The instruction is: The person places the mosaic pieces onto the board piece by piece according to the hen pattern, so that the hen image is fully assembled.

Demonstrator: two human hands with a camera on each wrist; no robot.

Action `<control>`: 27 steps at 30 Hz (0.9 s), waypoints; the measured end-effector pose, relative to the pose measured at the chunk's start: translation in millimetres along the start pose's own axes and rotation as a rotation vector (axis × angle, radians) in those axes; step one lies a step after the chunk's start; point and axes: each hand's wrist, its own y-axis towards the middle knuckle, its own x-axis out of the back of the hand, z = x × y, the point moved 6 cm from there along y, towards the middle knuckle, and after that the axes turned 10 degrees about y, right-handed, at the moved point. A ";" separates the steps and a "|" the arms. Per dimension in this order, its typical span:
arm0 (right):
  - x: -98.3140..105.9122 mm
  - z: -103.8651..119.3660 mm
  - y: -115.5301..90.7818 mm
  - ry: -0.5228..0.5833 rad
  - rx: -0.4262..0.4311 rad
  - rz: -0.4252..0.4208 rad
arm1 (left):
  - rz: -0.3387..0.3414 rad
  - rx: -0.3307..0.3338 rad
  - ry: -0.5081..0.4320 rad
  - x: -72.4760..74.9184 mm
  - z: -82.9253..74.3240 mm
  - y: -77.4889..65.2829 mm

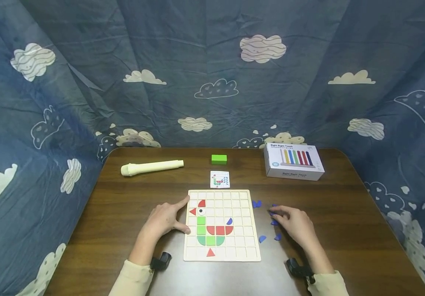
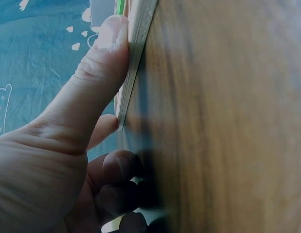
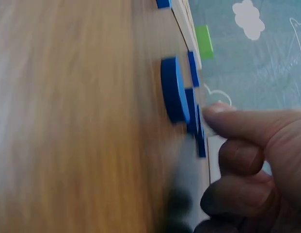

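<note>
My left hand [image 1: 162,220] rests at the left edge of a white grid board [image 1: 242,246], with the thumb and index finger spread along that side. Its thumb [image 2: 99,63] lies straight against the board's edge. On the board a bird-like figure is laid from red, green and white pieces, with a blue quarter-shaped piece [image 1: 229,221] above the red row. My right hand [image 1: 295,224] reaches down among loose blue pieces [image 3: 174,90] right of the board. Its fingertips are at a small blue piece [image 1: 272,213]; whether they grip it is hidden.
Behind the board lie a picture card [image 1: 220,179] and a green block [image 1: 219,159]. A cream microphone-shaped stick [image 1: 153,167] is at the back left. A white box [image 1: 293,162] with a bead-abacus picture stands at the back right. A cloud-patterned curtain [image 1: 175,98] hangs behind the table.
</note>
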 end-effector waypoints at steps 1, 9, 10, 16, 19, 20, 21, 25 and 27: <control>1.4 -0.8 -0.6 0.010 -0.006 -0.002 | 0.001 0.001 -0.002 -0.4 0.1 -0.1; 5.9 -1.0 1.3 -0.036 -0.071 -0.033 | -0.002 0.007 0.005 -0.1 1.6 -0.2; 5.3 0.3 2.0 -0.044 -0.073 -0.031 | -0.001 0.008 0.000 0.1 1.7 -0.1; 2.6 5.2 4.0 -0.065 -0.078 -0.036 | -0.004 0.012 -0.021 1.4 2.0 -0.3; 0.2 4.5 2.8 -0.066 -0.083 -0.024 | 0.000 0.012 -0.023 0.5 1.7 -1.4; -0.3 4.4 2.5 -0.066 -0.082 -0.021 | 0.002 0.012 -0.024 0.2 1.6 -1.8; -0.4 4.9 2.1 -0.066 -0.079 -0.023 | 0.004 0.012 -0.024 0.2 1.4 -2.2; 1.4 11.0 0.4 -0.058 -0.048 -0.056 | 0.000 0.009 -0.020 0.5 1.7 -1.6; 2.4 17.3 -1.0 -0.043 -0.023 -0.075 | 0.000 0.007 -0.014 1.4 1.8 -0.6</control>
